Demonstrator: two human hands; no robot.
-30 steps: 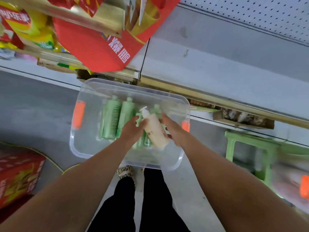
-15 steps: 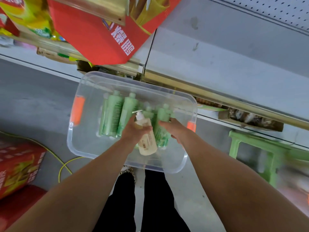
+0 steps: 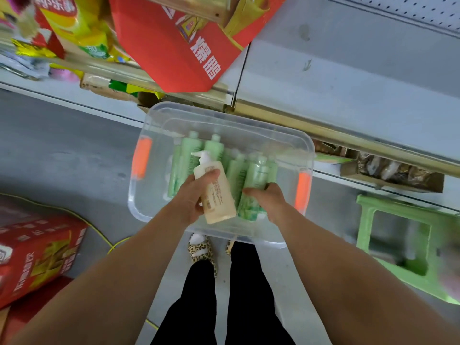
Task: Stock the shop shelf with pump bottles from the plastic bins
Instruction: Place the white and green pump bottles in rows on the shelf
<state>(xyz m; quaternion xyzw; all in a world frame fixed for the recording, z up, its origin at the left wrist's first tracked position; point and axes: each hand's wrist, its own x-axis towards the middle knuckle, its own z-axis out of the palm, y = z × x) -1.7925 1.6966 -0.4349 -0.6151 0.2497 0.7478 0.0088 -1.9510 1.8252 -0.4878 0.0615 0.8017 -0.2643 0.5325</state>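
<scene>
Head view: the left grip [image 3: 191,199] curls round a cream pump bottle [image 3: 219,195], held tilted over the clear plastic bin [image 3: 139,210]. Just beside it, the right grip [image 3: 270,204] clasps a green bottle [image 3: 250,197] over the same bin. Grey floor [image 3: 62,150] lies beneath both, and a grey shop shelf [image 3: 348,78] stands beyond. A green stool [image 3: 398,247] sits to the right and a red carton [image 3: 37,255] to the left.

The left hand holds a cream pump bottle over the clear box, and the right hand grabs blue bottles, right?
Not blue. The head view shows the right hand gripping green bottles in the clear box, while the left hand holds the cream pump bottle above it.
</scene>
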